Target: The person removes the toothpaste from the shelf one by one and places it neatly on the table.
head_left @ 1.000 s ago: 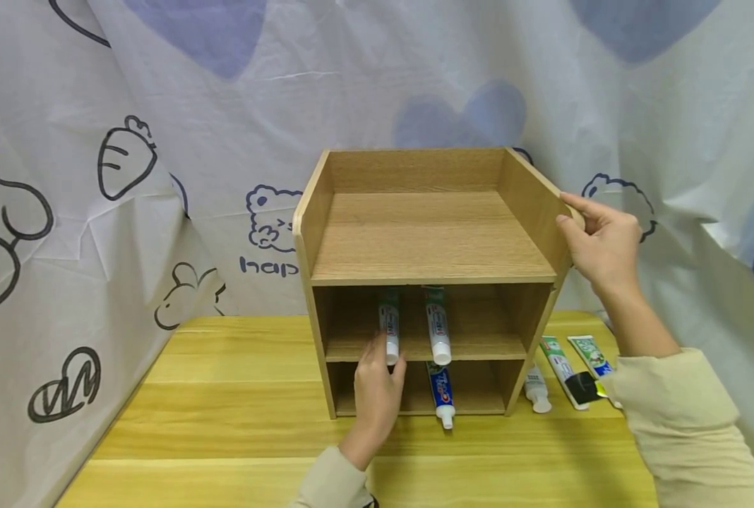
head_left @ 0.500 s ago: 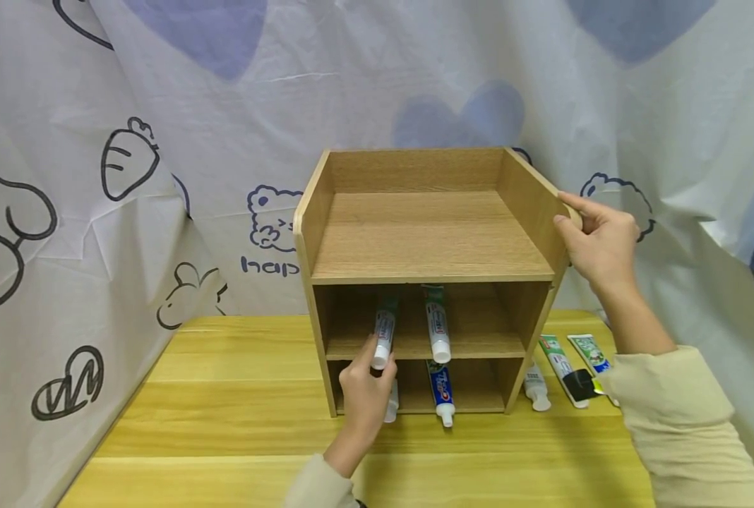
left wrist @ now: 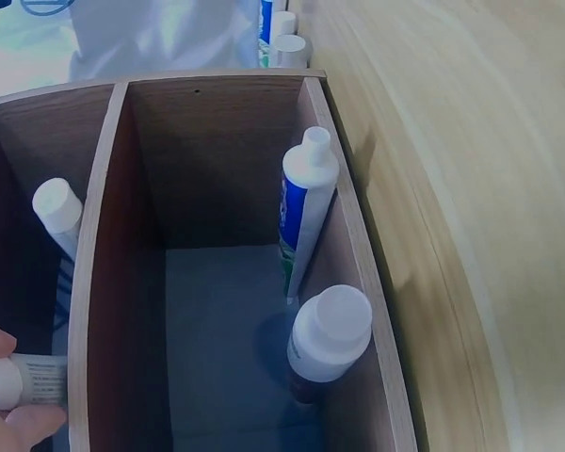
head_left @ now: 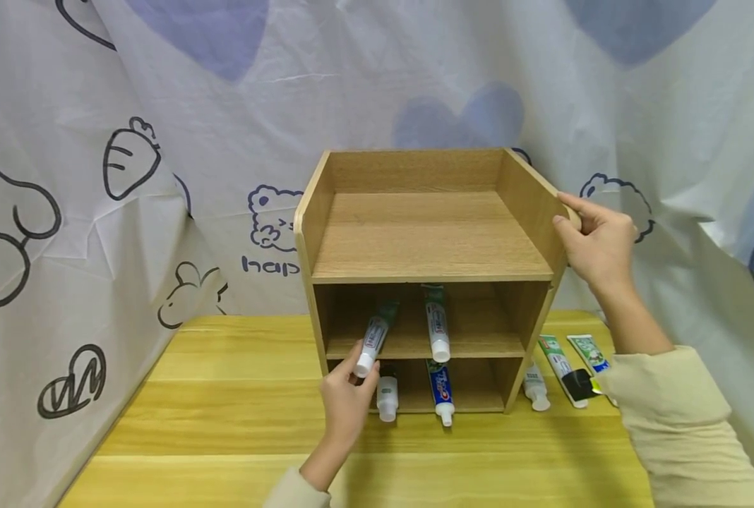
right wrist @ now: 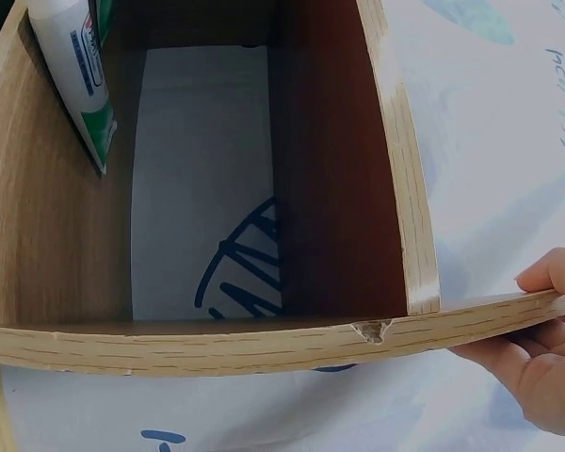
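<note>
My left hand [head_left: 342,406] pinches a white-and-green toothpaste tube [head_left: 375,335] near its white cap. The tube slants out of the middle compartment of a wooden shelf unit [head_left: 431,279], its far end still inside. In the left wrist view the thumb and a finger sit around the capped end. Beside it on that shelf lies a second white-and-green toothpaste tube [head_left: 437,321]. Below, a blue toothpaste tube [head_left: 442,391] and a white-capped container [head_left: 387,398] stick out of the bottom compartment. My right hand [head_left: 602,247] grips the upper edge of the unit's right side panel.
Right of the unit, several tubes lie on the wooden table [head_left: 224,409], including a white tube [head_left: 535,386] and a green-and-white tube [head_left: 561,367]. A black object [head_left: 582,384] is near my right sleeve. A printed white cloth [head_left: 212,106] hangs behind.
My left hand has taken hold of the left tube on the middle shelf and drawn its cap end forward, down and to the left. The white-capped container below has come into sight. The right hand stays put.
</note>
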Action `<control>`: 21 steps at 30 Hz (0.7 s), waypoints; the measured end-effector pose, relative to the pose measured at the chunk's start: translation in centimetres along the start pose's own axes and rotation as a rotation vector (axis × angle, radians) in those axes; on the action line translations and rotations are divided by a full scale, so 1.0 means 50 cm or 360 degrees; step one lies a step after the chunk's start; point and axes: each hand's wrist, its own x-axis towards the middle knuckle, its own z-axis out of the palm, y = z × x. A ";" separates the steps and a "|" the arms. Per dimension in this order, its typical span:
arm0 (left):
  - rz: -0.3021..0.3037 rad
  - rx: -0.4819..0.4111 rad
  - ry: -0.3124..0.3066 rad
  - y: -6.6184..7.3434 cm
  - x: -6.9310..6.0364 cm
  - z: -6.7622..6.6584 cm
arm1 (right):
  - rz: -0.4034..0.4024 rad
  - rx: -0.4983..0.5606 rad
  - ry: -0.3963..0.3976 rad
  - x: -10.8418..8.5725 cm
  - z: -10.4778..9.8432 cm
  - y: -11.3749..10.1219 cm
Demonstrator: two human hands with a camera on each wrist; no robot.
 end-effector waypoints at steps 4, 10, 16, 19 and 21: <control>-0.0125 -0.0097 -0.0039 -0.006 0.006 -0.014 | -0.0008 -0.0001 0.0002 -0.001 0.001 -0.001; -0.0167 -0.0201 -0.0051 -0.021 0.020 -0.035 | -0.0013 0.0078 0.0010 -0.002 0.000 -0.001; -0.0314 -0.0305 -0.0111 -0.028 0.031 -0.063 | -0.0012 0.0044 0.0014 -0.003 0.002 -0.003; -0.0360 -0.0346 -0.0150 -0.032 0.034 -0.076 | -0.0020 0.0041 0.0016 -0.003 0.003 -0.003; -0.0381 -0.0365 -0.0184 -0.034 0.036 -0.085 | -0.0037 0.0048 0.0018 -0.004 0.003 -0.004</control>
